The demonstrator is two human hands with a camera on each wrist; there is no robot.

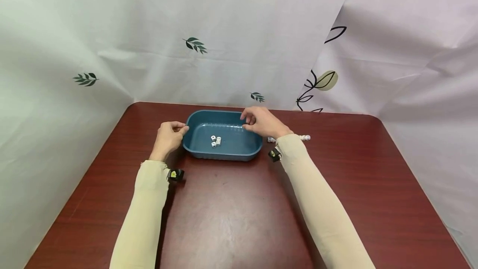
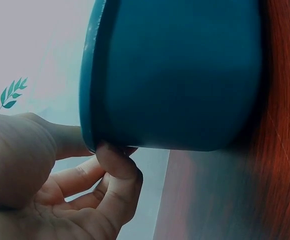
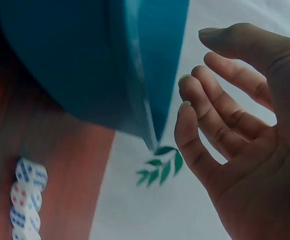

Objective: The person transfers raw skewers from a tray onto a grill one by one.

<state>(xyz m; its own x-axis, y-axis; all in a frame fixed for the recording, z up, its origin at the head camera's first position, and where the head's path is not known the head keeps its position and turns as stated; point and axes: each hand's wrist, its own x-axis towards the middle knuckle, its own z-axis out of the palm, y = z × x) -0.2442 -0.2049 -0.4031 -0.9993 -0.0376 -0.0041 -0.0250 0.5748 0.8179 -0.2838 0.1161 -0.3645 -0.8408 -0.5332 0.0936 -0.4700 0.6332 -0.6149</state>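
A blue rectangular tray (image 1: 220, 156) stands near the far edge of the table, with several white dice (image 1: 213, 144) grouped on its floor left of the middle. My left hand (image 1: 169, 138) pinches the tray's left rim between thumb and fingers, as the left wrist view also shows. Above the tray's right end is my right hand (image 1: 264, 121), its fingers loosely bent and thumb apart, holding nothing. In the right wrist view the fingertips (image 3: 186, 82) are clear of the tray wall (image 3: 70, 55).
A row of white dice (image 1: 305, 137) lies on the table right of the tray, partly covered by my right wrist. Close up, those dice (image 3: 27, 197) have blue and red dots. White leaf-patterned cloth (image 1: 224, 65) hangs behind the dark red table (image 1: 231, 211).
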